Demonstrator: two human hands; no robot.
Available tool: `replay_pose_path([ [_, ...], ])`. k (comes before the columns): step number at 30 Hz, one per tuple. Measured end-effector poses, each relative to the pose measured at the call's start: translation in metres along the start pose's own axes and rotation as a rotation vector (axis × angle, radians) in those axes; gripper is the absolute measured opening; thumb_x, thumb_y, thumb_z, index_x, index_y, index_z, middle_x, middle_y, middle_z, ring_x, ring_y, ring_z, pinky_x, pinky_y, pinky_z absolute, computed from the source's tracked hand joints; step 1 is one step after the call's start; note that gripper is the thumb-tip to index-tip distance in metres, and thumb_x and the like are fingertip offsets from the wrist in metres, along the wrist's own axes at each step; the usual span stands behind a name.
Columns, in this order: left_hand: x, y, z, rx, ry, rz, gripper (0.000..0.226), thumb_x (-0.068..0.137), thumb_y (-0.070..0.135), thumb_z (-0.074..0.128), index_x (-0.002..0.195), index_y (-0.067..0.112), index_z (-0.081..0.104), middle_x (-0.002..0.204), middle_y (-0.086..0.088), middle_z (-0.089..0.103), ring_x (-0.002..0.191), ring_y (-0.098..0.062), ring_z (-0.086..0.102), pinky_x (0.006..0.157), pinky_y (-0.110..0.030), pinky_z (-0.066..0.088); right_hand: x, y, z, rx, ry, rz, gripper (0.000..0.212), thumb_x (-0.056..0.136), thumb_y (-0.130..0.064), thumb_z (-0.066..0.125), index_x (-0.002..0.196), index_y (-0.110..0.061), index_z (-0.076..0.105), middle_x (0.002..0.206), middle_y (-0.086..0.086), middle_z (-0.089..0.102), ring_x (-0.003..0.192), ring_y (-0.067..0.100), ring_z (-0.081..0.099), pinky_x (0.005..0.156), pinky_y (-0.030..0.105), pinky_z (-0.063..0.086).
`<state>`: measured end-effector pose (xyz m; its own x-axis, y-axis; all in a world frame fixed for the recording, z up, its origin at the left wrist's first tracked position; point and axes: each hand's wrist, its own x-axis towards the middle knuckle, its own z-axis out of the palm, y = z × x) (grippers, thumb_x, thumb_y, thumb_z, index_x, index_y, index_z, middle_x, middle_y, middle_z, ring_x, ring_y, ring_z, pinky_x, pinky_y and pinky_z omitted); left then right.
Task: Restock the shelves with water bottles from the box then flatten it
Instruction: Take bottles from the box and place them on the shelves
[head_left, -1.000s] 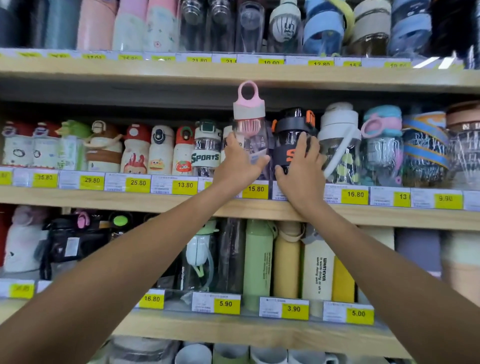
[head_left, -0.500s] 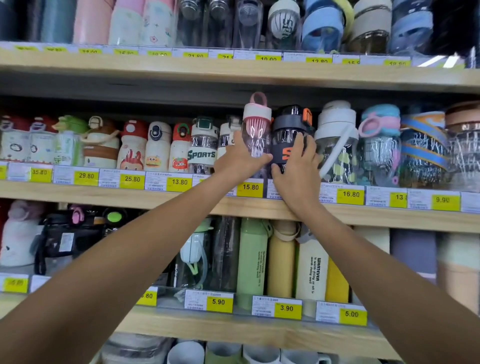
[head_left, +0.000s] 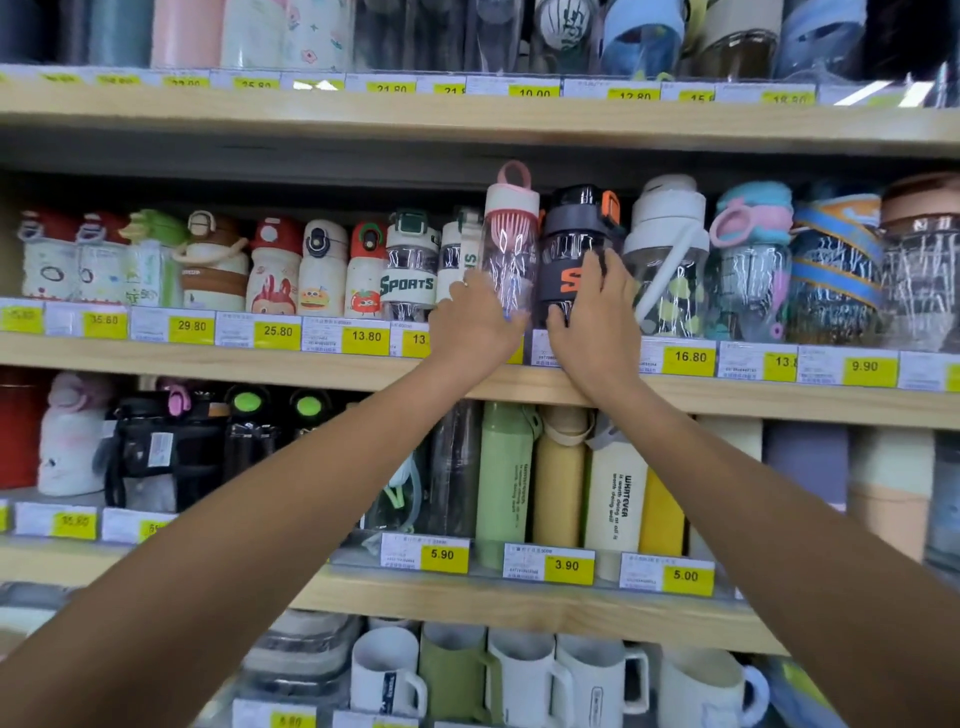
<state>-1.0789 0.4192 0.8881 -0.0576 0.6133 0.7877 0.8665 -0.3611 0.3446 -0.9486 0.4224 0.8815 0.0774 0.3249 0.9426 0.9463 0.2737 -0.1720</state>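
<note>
Shelving step: the left hand (head_left: 475, 325) curls round the foot of the pink-lidded bottle (head_left: 511, 244), which stands upright just left of the black bottle (head_left: 574, 249). The right hand (head_left: 595, 319) presses straight fingers against that black bottle, gripping nothing. Next, probably, release without toppling either

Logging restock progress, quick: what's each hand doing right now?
Left hand: grips the pink-lidded bottle.
Right hand: open, pressing against the black bottle.
</note>
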Motion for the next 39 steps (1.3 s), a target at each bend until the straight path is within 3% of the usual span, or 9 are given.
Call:
replay_pose_path([
  [9, -0.057, 0.023, 0.015, -0.513, 0.067, 0.02, 0.035, 0.085, 0.006, 0.052, 0.12, 0.005, 0.047, 0.131, -0.009, 0.041, 0.126, -0.025, 0.035, 0.099, -0.023, 0.026, -0.047, 0.022, -0.042, 0.077, -0.145, -0.09, 0.039, 0.091, -0.013, 0.047, 0.13, -0.01, 0.048, 0.13, 0.008, 0.053, 0.121, 0.025, 0.047, 0.09, 0.037, 0.043],
  [16, -0.135, 0.055, 0.043, -0.765, -0.007, 0.011, 0.032, 0.084, -0.003, 0.05, 0.116, 0.001, 0.054, 0.117, -0.013, 0.053, 0.104, -0.016, 0.057, 0.094, -0.029, 0.045, -0.113, 0.073, -0.081, 0.217, -0.139, -0.06, 0.036, 0.083, -0.008, 0.048, 0.117, -0.004, 0.06, 0.119, 0.012, 0.062, 0.111, 0.029, 0.056, 0.093, 0.03, 0.04],
  [18, -0.16, 0.071, 0.054, -0.799, -0.081, -0.06, 0.033, 0.087, -0.001, 0.05, 0.12, 0.004, 0.053, 0.113, -0.011, 0.054, 0.089, -0.006, 0.062, 0.075, -0.02, 0.049, -0.135, 0.089, -0.096, 0.236, -0.136, -0.012, 0.035, 0.084, -0.009, 0.048, 0.116, -0.005, 0.06, 0.118, 0.011, 0.063, 0.111, 0.027, 0.057, 0.092, 0.032, 0.041],
  [21, -0.194, 0.105, 0.074, -0.812, -0.238, -0.162, 0.036, 0.089, 0.003, 0.049, 0.125, 0.007, 0.05, 0.117, -0.008, 0.056, 0.099, -0.016, 0.057, 0.061, -0.009, 0.041, -0.17, 0.125, -0.125, 0.273, -0.196, 0.095, 0.028, 0.089, -0.008, 0.05, 0.115, -0.007, 0.061, 0.114, 0.008, 0.065, 0.108, 0.024, 0.058, 0.087, 0.029, 0.041],
  [26, -0.256, 0.171, 0.127, -0.814, -0.429, -0.225, 0.033, 0.088, 0.005, 0.054, 0.122, 0.007, 0.054, 0.126, -0.009, 0.057, 0.107, -0.023, 0.059, 0.085, -0.023, 0.044, -0.239, 0.208, -0.183, 0.24, -0.298, 0.263, 0.024, 0.089, -0.012, 0.05, 0.11, -0.01, 0.062, 0.103, 0.005, 0.068, 0.095, 0.021, 0.062, 0.083, 0.034, 0.049],
  [30, -0.328, 0.248, 0.173, -0.854, -0.596, -0.25, 0.03, 0.088, 0.003, 0.056, 0.118, 0.001, 0.057, 0.121, -0.014, 0.06, 0.108, -0.023, 0.057, 0.084, -0.022, 0.041, -0.304, 0.292, -0.239, 0.176, -0.371, 0.466, 0.021, 0.088, -0.022, 0.051, 0.103, -0.015, 0.064, 0.09, 0.005, 0.069, 0.085, 0.023, 0.065, 0.078, 0.042, 0.053],
  [34, -0.404, 0.324, 0.217, -0.867, -0.81, -0.241, 0.035, 0.09, 0.006, 0.056, 0.124, -0.003, 0.052, 0.123, -0.015, 0.058, 0.115, -0.025, 0.055, 0.078, -0.017, 0.035, -0.369, 0.374, -0.301, 0.069, -0.492, 0.665, 0.013, 0.089, -0.009, 0.053, 0.09, -0.013, 0.065, 0.081, 0.005, 0.064, 0.078, 0.023, 0.058, 0.07, 0.028, 0.045],
  [36, -0.436, 0.356, 0.234, -0.831, -0.914, -0.21, 0.031, 0.091, 0.01, 0.056, 0.121, 0.004, 0.054, 0.112, -0.009, 0.058, 0.108, -0.023, 0.056, 0.076, -0.018, 0.036, -0.397, 0.408, -0.327, 0.032, -0.533, 0.73, 0.014, 0.088, -0.008, 0.053, 0.091, -0.008, 0.067, 0.085, 0.012, 0.067, 0.083, 0.027, 0.059, 0.072, 0.034, 0.047],
  [39, -0.476, 0.386, 0.255, -0.769, -1.044, -0.142, 0.009, 0.089, 0.01, 0.056, 0.09, 0.018, 0.052, 0.08, 0.0, 0.052, 0.072, -0.015, 0.05, 0.059, -0.017, 0.039, -0.431, 0.443, -0.358, 0.022, -0.565, 0.856, 0.026, 0.088, -0.009, 0.052, 0.11, -0.007, 0.065, 0.1, 0.015, 0.067, 0.087, 0.027, 0.062, 0.076, 0.033, 0.051],
])
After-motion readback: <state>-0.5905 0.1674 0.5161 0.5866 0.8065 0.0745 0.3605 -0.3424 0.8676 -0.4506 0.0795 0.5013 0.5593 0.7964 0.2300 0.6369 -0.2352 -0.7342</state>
